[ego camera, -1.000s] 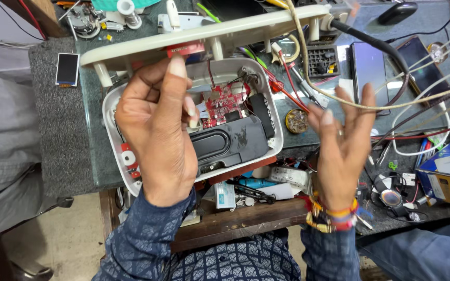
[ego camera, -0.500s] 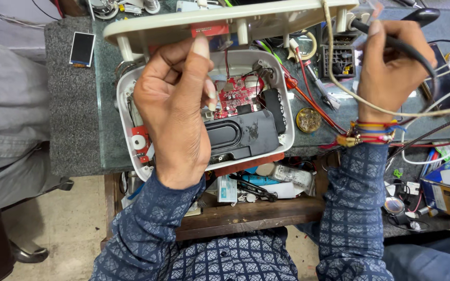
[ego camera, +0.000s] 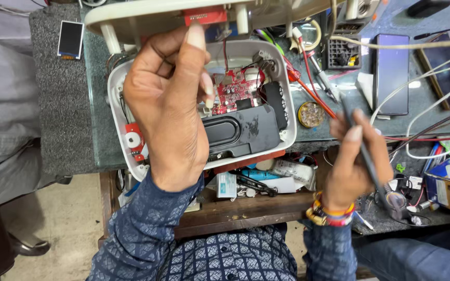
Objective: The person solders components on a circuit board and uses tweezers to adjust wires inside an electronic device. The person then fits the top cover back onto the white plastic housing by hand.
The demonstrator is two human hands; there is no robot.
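While the left hand (ego camera: 165, 112) rests over an opened white case (ego camera: 287, 99) on the bench (ego camera: 92, 104), its grip is closed, fingers curled in w/ the thumb up toward the lifted lid (ego camera: 147, 13) at the top edge. Whether it pinches anything can't be told. Inside the case, just right of that hand: a red board (ego camera: 233, 91) w/ thin wires, and below it a black oval speaker (ego camera: 235, 132). A small red part (ego camera: 134, 140) sits at the case's left wall. The right hand (ego camera: 352, 164), well apart to the right, grips a thin dark tool (ego camera: 363, 151) like a pen, tip pointing up-left toward the case. Near the tip lies a round tin (ego camera: 311, 113). Further right, a dark phone (ego camera: 391, 73) lies flat among white cables (ego camera: 433, 117). A small screen (ego camera: 71, 39) lies on a grey mat (ego camera: 58, 104) at far left.
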